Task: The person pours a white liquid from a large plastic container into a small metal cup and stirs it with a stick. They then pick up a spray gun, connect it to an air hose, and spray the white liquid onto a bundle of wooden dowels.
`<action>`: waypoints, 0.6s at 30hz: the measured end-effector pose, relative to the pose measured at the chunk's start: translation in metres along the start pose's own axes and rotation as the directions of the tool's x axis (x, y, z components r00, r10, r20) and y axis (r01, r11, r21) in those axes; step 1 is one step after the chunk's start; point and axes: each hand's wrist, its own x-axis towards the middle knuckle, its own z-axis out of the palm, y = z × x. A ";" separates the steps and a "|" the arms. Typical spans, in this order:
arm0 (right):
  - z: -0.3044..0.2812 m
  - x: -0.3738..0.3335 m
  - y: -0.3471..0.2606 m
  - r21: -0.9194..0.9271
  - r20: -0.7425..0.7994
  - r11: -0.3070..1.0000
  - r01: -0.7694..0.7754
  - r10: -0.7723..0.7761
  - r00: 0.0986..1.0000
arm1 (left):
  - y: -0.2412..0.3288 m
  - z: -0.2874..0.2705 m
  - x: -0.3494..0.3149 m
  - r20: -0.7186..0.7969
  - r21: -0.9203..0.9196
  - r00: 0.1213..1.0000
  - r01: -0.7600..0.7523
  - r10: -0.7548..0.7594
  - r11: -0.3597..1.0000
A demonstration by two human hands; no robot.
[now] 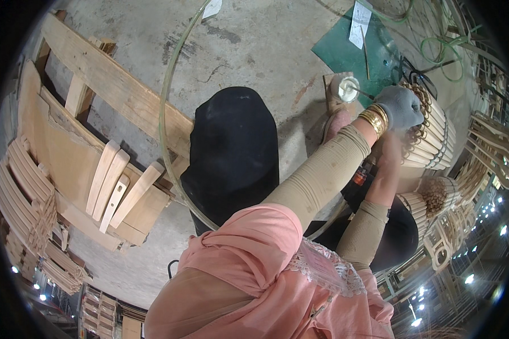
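My left hand (400,107), in a grey glove with gold bangles at the wrist, is closed in a fist against the near ends of a strapped bundle of pale wooden rods (438,138). What its fingers hold is hidden. Beside it stands a small round pot (348,90) of white stuff, and a thin stick (365,93) runs from the pot toward the glove. My right hand (391,151), bare and smeared by motion, is just below the left one, next to the same bundle. Its fingers cannot be made out.
A green sheet (336,48) with paper and a thin rod lies beyond the pot. More rods (441,195) are bundled at right. A hose (165,107) crosses the floor. Wooden slats (110,175) rest on cardboard at left, near a plank frame (116,70).
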 end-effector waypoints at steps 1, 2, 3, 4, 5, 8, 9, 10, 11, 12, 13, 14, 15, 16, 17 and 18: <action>0.000 -0.001 0.000 0.008 -0.009 1.000 0.006 -0.006 1.000 | 0.001 0.000 0.000 -0.001 -0.001 1.000 0.000 0.000 1.000; 0.000 -0.002 -0.001 0.006 -0.022 1.000 0.007 -0.007 1.000 | 0.002 0.000 -0.001 -0.003 -0.002 1.000 -0.001 0.001 1.000; 0.001 -0.003 -0.001 0.003 -0.034 1.000 0.007 -0.007 0.999 | 0.002 -0.001 -0.001 -0.005 -0.004 1.000 0.004 -0.004 1.000; 0.001 -0.004 -0.001 0.000 -0.046 1.000 0.006 -0.006 0.999 | 0.003 -0.001 -0.002 -0.007 -0.006 1.000 0.009 -0.009 1.000; 0.002 -0.005 -0.001 0.004 -0.053 1.000 0.016 -0.016 0.998 | 0.003 -0.002 -0.003 -0.009 -0.008 1.000 0.013 -0.014 1.000; 0.001 -0.006 0.000 -0.002 -0.062 1.000 0.027 -0.027 0.998 | 0.003 -0.002 -0.005 -0.029 -0.009 1.000 -0.001 0.001 1.000; 0.001 -0.007 -0.001 -0.015 -0.055 1.000 0.017 -0.017 0.998 | 0.003 -0.002 -0.005 -0.036 -0.010 0.999 0.000 -0.001 1.000; 0.001 -0.008 -0.001 -0.028 -0.048 1.000 0.006 -0.007 0.999 | 0.002 -0.003 -0.006 -0.042 -0.011 0.999 0.002 -0.003 1.000; 0.003 -0.007 -0.001 -0.023 -0.050 1.000 -0.015 0.014 0.999 | 0.001 -0.003 -0.006 -0.049 -0.012 0.999 0.004 -0.005 1.000; 0.000 -0.005 0.000 -0.014 -0.060 0.999 -0.033 0.032 0.998 | 0.003 -0.002 -0.007 -0.036 -0.021 0.999 0.006 -0.006 1.000; -0.003 -0.003 0.001 -0.004 -0.071 0.999 -0.050 0.050 0.996 | 0.004 0.000 -0.007 -0.022 -0.031 1.000 0.007 -0.008 1.000; -0.007 -0.003 0.002 -0.013 -0.067 0.999 -0.033 0.032 0.997 | 0.006 0.001 -0.007 -0.008 -0.040 1.000 0.008 -0.008 0.999; -0.005 -0.005 0.002 -0.025 -0.052 0.999 -0.022 0.021 0.998 | 0.005 0.001 -0.008 -0.006 -0.045 1.000 0.019 -0.019 0.999; -0.004 -0.007 0.001 -0.036 -0.037 0.999 -0.010 0.009 0.999 | 0.003 0.000 -0.008 -0.003 -0.050 1.000 0.030 -0.030 0.998; -0.003 -0.010 0.000 -0.055 -0.033 0.998 -0.018 0.016 0.999 | 0.001 0.000 -0.009 0.001 -0.055 0.999 0.040 -0.040 0.998; -0.002 -0.012 -0.002 -0.075 -0.031 0.997 -0.023 0.021 0.999 | 0.000 0.002 -0.009 -0.023 -0.054 0.999 0.031 -0.033 0.998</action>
